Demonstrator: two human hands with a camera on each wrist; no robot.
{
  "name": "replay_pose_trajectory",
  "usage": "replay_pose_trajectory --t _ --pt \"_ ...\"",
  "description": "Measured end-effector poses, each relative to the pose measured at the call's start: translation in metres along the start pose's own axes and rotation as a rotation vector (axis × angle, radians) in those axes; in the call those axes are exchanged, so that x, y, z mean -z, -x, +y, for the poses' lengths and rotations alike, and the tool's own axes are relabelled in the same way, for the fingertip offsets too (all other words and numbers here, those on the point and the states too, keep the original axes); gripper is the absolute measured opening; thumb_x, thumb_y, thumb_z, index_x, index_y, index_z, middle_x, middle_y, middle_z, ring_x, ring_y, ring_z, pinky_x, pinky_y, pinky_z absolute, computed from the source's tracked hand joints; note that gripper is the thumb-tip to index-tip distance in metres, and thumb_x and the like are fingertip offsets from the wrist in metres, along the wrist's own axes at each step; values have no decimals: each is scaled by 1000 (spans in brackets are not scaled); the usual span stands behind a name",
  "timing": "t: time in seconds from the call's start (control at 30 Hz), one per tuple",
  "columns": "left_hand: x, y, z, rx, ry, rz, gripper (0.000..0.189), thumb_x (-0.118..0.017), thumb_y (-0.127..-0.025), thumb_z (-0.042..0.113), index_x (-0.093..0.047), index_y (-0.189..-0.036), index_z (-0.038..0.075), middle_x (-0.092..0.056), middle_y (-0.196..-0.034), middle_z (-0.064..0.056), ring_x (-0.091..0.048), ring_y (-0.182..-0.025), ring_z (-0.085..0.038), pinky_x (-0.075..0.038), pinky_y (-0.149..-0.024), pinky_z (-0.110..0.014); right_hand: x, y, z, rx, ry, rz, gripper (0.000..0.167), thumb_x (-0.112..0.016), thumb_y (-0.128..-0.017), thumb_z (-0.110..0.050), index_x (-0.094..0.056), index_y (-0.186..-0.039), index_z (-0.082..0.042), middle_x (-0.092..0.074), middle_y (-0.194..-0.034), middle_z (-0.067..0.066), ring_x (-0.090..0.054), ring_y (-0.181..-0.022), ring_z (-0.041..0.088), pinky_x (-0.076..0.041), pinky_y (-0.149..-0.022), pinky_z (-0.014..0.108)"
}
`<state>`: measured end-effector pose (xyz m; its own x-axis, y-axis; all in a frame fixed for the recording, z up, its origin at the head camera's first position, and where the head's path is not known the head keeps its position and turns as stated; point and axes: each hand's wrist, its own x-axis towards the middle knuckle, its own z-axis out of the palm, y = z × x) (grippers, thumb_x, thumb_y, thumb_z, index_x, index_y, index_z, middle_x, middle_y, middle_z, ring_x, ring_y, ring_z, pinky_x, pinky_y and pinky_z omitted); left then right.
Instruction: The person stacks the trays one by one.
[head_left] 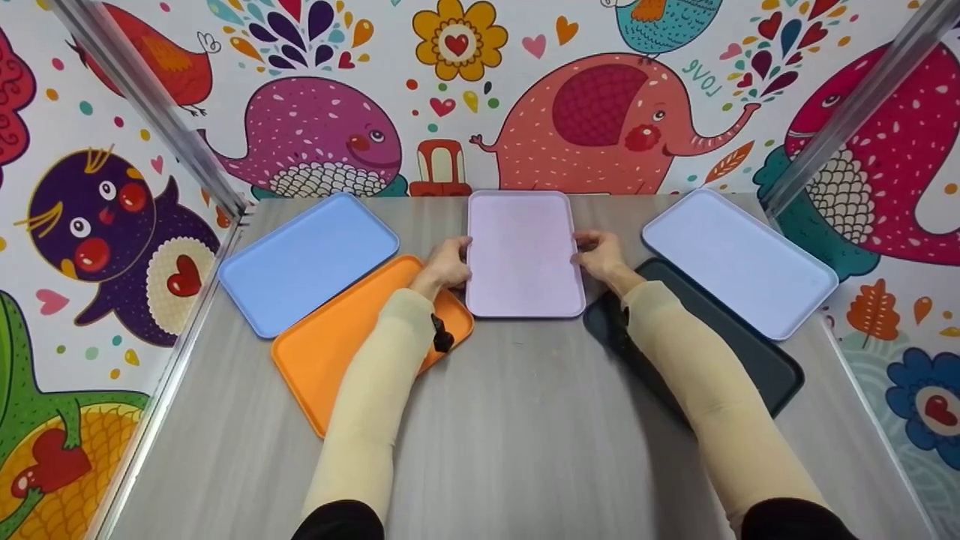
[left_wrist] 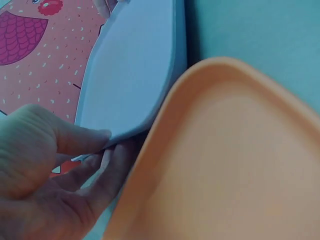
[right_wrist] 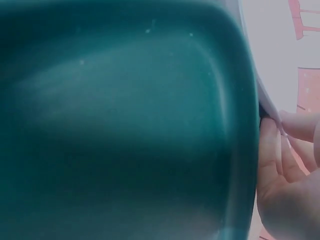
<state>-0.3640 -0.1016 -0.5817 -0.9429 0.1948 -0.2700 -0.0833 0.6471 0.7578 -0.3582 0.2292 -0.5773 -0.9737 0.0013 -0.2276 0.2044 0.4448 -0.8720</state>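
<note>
A pale lilac tray [head_left: 525,255] stands lengthwise at the back middle of the table, between my two hands. My left hand [head_left: 448,262] pinches its left edge; in the left wrist view the thumb lies on the rim and the fingers go underneath. On the opposite edge my right hand [head_left: 600,255] grips the rim, thumb on one side and fingers on the other in the right wrist view. Below my left forearm lies an orange tray [head_left: 337,345], partly covered by it. A dark green tray [head_left: 750,360] lies under my right forearm.
A blue tray [head_left: 307,262] sits at the back left, against the orange one. At the back right is a pale periwinkle tray [head_left: 739,259] beside the dark one. Printed cartoon walls [head_left: 465,112] and metal posts [head_left: 832,112] bound the grey table [head_left: 517,435].
</note>
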Motion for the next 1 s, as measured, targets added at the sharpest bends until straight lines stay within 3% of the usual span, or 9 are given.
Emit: replay_pose_trajectory --t 0.13,0.23,0.33,0.43,0.6,0.7,0.8,1.0 --pt "-8 -25 -21 -10 -71 14 86 -71 -89 -4 -48 -171 10 -63 -163 -16 -60 -143 -28 -54 -124 -44 -1 1 -2 -11 31 1 54 -68 -103 6 -63 -156 -2 -65 -151 24 -60 -137 37 -55 -124 53" --pt "-11 -33 -28 -17 -116 18 83 -70 -91 -2 -49 -170 10 -60 -166 -16 -57 -151 -30 -45 -133 -46 0 3 -3 -18 53 -6 54 -68 -103 4 -63 -156 -3 -64 -152 23 -60 -138 37 -55 -123 53" --pt "-13 -38 -32 -35 -155 32 80 -68 -89 1 -53 -167 10 -66 -160 -15 -61 -147 -30 -48 -131 -45 2 5 -5 -15 78 -13 52 -68 -104 2 -63 -155 -2 -64 -151 25 -60 -134 36 -56 -121 52" --pt "-9 -34 -29 -38 -152 30 78 -68 -88 2 -57 -165 12 -72 -150 -13 -67 -135 -27 -56 -120 -42 5 7 -10 -25 73 -27 50 -68 -104 -1 -64 -154 0 -63 -150 26 -61 -129 33 -58 -117 50" --pt "10 7 1 -27 -27 -19 61 -72 -100 9 -61 -160 8 -70 -147 -19 -69 -126 -31 -66 -106 -44 10 15 -18 -80 7 -36 48 -69 -106 -4 -64 -153 0 -63 -148 24 -67 -125 31 -63 -114 49" --pt "25 37 20 -25 67 -51 54 -69 -108 14 -59 -160 4 -68 -150 -23 -69 -130 -37 -65 -110 -51 12 21 -23 -103 -40 -35 48 -70 -106 -7 -62 -153 1 -63 -147 24 -68 -128 34 -63 -113 51" --pt "37 50 21 -41 113 -71 51 -66 -111 15 -58 -160 1 -68 -151 -25 -70 -131 -40 -63 -113 -53 10 30 -28 -123 -109 -59 50 -69 -107 -9 -59 -155 1 -62 -148 24 -68 -132 38 -64 -112 52" --pt "61 66 8 -56 203 -127 53 -62 -113 15 -54 -162 -4 -65 -153 -33 -69 -136 -48 -61 -115 -58 -6 56 -39 -153 -271 -173 55 -69 -108 -11 -54 -159 2 -63 -151 25 -68 -138 41 -62 -114 53"
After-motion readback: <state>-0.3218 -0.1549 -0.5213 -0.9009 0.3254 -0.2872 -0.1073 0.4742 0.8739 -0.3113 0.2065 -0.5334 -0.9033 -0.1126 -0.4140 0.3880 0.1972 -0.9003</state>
